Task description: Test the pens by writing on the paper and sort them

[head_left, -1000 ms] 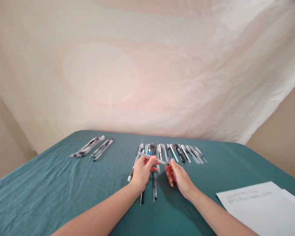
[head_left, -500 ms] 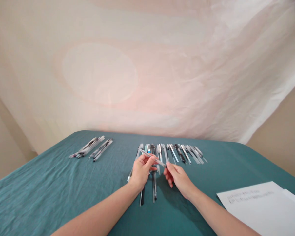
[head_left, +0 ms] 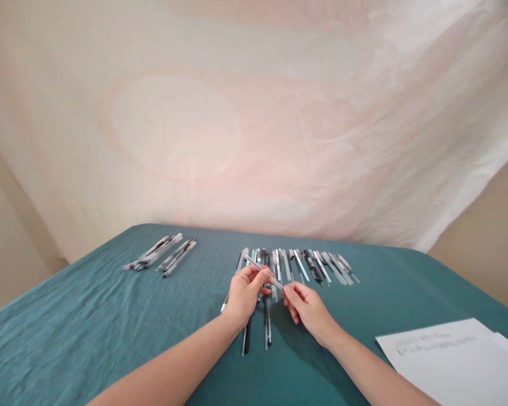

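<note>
A slim, pale translucent pen (head_left: 253,261) is held slantwise above the table between both hands. My left hand (head_left: 244,293) pinches it around the middle, fingers closed. At its lower right end, the fingertips of my right hand (head_left: 303,304) are closed on the pen. Below and behind the hands lie pens in a row (head_left: 311,266), clear, white, black and pale blue. A few dark pens (head_left: 267,324) lie nearer to me, partly hidden by my left hand. Whether the pen's cap is on cannot be made out.
Two small bundles of pens (head_left: 156,252) lie at the back left on the green tablecloth (head_left: 88,316). White paper sheets (head_left: 457,366) with rows of dark marks lie at the front right. A pale cloth (head_left: 254,113) hangs behind the table.
My right fingers have shifted slightly left along the end of the pen. The view has moved a little; the pens on the table lie as before.
</note>
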Demonstrator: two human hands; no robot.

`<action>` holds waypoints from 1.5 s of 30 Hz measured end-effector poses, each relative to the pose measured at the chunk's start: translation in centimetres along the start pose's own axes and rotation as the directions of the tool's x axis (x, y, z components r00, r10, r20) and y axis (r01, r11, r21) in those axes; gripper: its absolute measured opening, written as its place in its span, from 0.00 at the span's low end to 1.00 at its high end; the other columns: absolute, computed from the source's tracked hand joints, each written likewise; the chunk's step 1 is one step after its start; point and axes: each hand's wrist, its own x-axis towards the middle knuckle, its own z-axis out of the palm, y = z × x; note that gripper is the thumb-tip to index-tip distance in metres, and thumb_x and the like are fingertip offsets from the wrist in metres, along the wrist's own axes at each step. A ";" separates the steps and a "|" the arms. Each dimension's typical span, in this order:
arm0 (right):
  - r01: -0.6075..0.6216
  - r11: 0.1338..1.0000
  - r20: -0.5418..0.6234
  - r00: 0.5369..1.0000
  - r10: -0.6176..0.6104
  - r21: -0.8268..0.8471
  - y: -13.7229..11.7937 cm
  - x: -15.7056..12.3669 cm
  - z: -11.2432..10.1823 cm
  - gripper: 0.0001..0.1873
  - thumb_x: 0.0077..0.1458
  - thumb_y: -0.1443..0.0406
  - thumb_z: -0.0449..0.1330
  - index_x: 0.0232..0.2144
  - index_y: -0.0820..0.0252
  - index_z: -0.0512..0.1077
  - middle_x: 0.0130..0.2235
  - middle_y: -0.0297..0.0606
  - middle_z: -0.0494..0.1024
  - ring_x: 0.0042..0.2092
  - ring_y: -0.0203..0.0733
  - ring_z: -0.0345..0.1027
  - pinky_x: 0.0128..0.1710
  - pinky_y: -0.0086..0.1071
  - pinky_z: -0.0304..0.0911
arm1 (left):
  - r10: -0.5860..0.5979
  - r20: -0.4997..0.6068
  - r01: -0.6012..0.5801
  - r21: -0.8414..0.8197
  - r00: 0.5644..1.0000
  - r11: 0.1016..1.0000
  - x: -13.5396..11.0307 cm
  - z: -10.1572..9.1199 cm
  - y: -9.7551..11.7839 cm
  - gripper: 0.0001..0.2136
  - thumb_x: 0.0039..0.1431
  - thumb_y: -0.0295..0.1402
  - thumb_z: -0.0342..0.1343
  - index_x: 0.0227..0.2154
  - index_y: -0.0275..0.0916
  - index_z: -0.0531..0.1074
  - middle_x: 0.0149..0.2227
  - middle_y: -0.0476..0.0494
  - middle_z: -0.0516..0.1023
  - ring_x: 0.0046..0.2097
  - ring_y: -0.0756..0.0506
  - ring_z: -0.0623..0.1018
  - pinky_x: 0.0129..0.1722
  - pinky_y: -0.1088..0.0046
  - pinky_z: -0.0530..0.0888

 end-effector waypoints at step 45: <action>0.017 0.999 0.037 0.999 -0.018 0.029 -0.4 -0.2 0.0 0.14 0.52 0.56 0.53 0.32 0.61 0.68 0.21 0.28 0.66 0.17 0.28 0.56 0.15 0.22 0.53 | 0.068 -0.048 -0.065 0.061 0.996 0.996 0.3 -0.2 -0.2 0.14 0.48 0.42 0.56 0.32 0.35 0.70 0.30 0.43 0.76 0.31 0.49 0.75 0.25 0.79 0.71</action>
